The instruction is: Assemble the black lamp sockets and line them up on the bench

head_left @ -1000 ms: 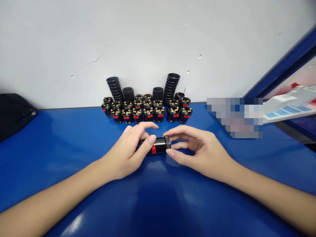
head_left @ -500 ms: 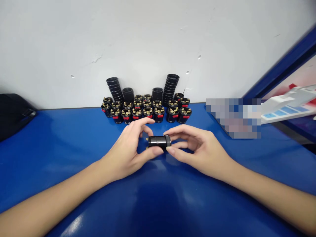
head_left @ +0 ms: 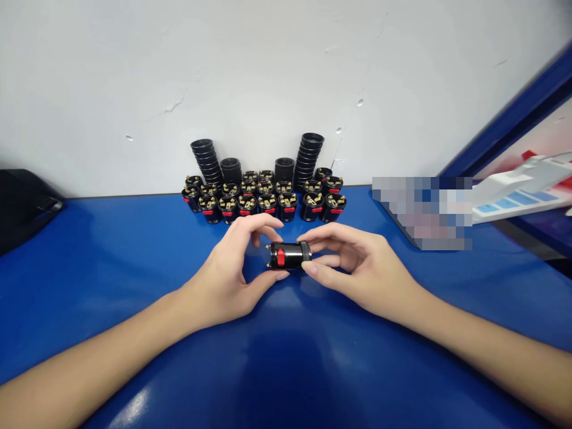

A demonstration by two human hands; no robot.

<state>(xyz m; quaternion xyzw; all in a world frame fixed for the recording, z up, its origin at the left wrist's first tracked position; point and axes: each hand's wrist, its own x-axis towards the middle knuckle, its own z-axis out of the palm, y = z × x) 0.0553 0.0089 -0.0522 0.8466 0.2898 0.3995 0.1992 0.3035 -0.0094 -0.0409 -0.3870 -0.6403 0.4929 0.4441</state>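
A black cylindrical connector [head_left: 294,256] lies level between my hands, just over the blue table. Its red tab [head_left: 280,257] faces me, and small gold terminals [head_left: 268,255] stick out at its left end. The thumb and fingers of my left hand [head_left: 239,265] curve around the left part, pressed at its lower and upper edges. At the other end, my right hand [head_left: 353,256] pinches the ribbed ring [head_left: 306,254] between thumb and fingers. Parts of the fingers behind the connector are hidden.
Several similar connector bodies [head_left: 267,205] with gold terminals and red tabs stand in rows near the wall. Behind them rise two stacks of black rings [head_left: 308,159] and shorter black cylinders [head_left: 284,170]. A black bag [head_left: 27,208] is at left, white-and-blue packaging [head_left: 513,199] at right.
The connector has turned about its long axis, bringing the red tab round to face me. My left thumb has slid down from its front to the lower edge. The right hand has barely moved.
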